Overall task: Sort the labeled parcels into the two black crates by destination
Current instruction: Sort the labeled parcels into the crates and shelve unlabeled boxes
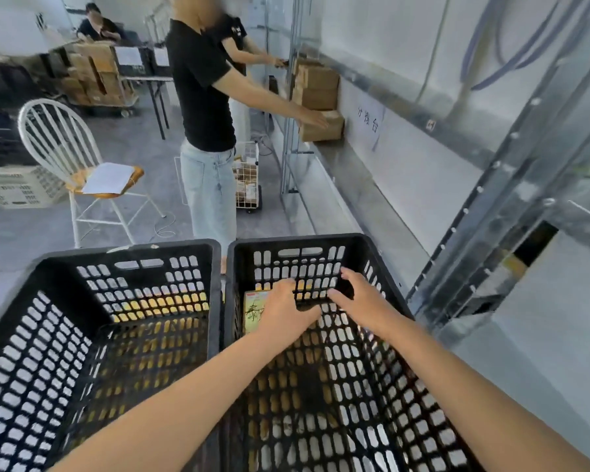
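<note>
Two black perforated crates stand side by side right in front of me, the left crate (116,267) and the right crate (372,260). Both my arms reach into the right one. A yellowish parcel (252,310) with a white label and handwritten characters stands against that crate's far left corner. My left hand (283,313) grips it from the right, fingers curled over its top edge, and hides most of it. My right hand (358,296) is beside it near the crate's far wall, fingers spread, holding nothing that I can make out. No parcel shows in the left crate.
A person in a black shirt (201,80) stands just beyond the crates, handling cardboard boxes (321,127) on a metal shelf along the right wall. A white chair (58,137) with papers stands at left, a wire cart (247,178) behind the person, a metal rack post (511,185) at right.
</note>
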Demonstrator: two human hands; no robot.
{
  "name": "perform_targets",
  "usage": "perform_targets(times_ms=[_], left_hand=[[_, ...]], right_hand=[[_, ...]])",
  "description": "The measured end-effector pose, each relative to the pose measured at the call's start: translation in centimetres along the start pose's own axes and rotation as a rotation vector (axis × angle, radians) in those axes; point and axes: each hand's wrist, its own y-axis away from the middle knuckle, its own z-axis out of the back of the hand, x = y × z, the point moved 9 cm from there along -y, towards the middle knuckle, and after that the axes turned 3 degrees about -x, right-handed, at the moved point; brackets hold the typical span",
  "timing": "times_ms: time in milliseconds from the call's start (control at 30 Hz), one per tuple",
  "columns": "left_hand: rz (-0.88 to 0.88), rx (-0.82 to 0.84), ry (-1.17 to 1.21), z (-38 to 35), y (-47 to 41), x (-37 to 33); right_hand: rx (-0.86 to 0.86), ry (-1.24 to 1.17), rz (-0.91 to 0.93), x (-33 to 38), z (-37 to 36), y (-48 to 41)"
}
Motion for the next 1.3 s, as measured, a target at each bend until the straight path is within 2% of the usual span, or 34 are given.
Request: perform_targets(times_ms=[133, 333, 533, 633, 833, 933, 1100, 1200, 1300], left_hand=[[-0.222, 0.067, -0.005, 2.3, 2.5, -3.6], [-0.414, 0.183, 0.115, 5.1, 7.8, -7.5], [-0.683, 0.286, 0.064, 4.5, 15.6, -14.1], [-0.836, 0.367, 0.074, 1.7, 21.9, -18.8], [-0.993, 0.49, 0.118, -5.2, 35.8, -26.0], [-1.098, 0.529, 0.143, -8.8, 44.7, -28.8], [-1.305, 0.748, 0.148, -15.8, 63.4, -32.8], [-1.284, 0.825, 0.212, -16.6, 67.1, -34.0], [-1.368, 0.905, 0.232, -19.3, 74.8, -35.1]], right_hand=[[-0.173, 0.069, 0.014, 2.4, 4.6, 6.5], [-0.337, 0.054, -0.086, 3.1, 7.7, 16.4], [-0.509, 0.028, -0.144, 3.2, 11.3, 26.7], [-0.613, 0.075, -0.171, 2.4, 14.0, 34.4], [-0.823, 0.156, -0.286, -2.8, 17.5, 53.0], [-0.894, 0.134, -0.371, -5.8, 17.9, 62.7], [-1.035, 0.147, -0.52, -10.3, 17.9, 81.1], [-1.072, 0.158, -0.555, -10.3, 18.4, 85.2], [-1.144, 0.158, -0.651, -11.1, 17.7, 93.5]])
